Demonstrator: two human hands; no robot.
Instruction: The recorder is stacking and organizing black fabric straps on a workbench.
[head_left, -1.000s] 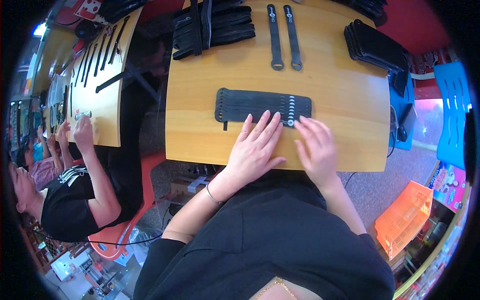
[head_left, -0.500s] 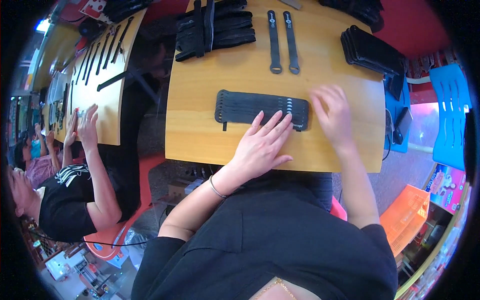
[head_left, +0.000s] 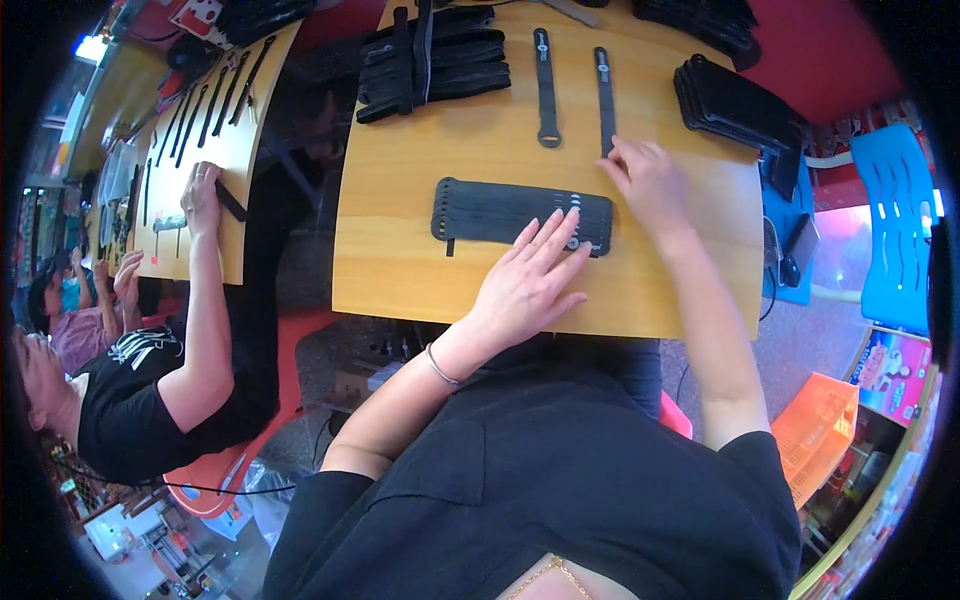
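A row of dark grey straps (head_left: 495,210) lies overlapped side by side across the table in front of me, looped ends at the left and pale printed marks at the right. My left hand (head_left: 530,285) rests on its lower right part, fingers stretched out. Beyond the row's right end, my right hand (head_left: 652,188) has thumb and forefinger closed on the near end of a single grey strap (head_left: 605,90), which points away from me. The fingers hide that end. Left of it lies another single strap (head_left: 546,90), its slotted end toward me.
Bundled black straps (head_left: 455,75) lie at the table's far left, and a stack of black pieces (head_left: 735,105) at the far right. A co-worker (head_left: 140,390) handles straps at another table (head_left: 225,240) on the left. An orange basket (head_left: 815,430) stands at the lower right.
My right hand has moved up from beside the row and closed on the right-hand strap, which has shifted right and nearer. The co-worker's hand has moved onto a dark strap.
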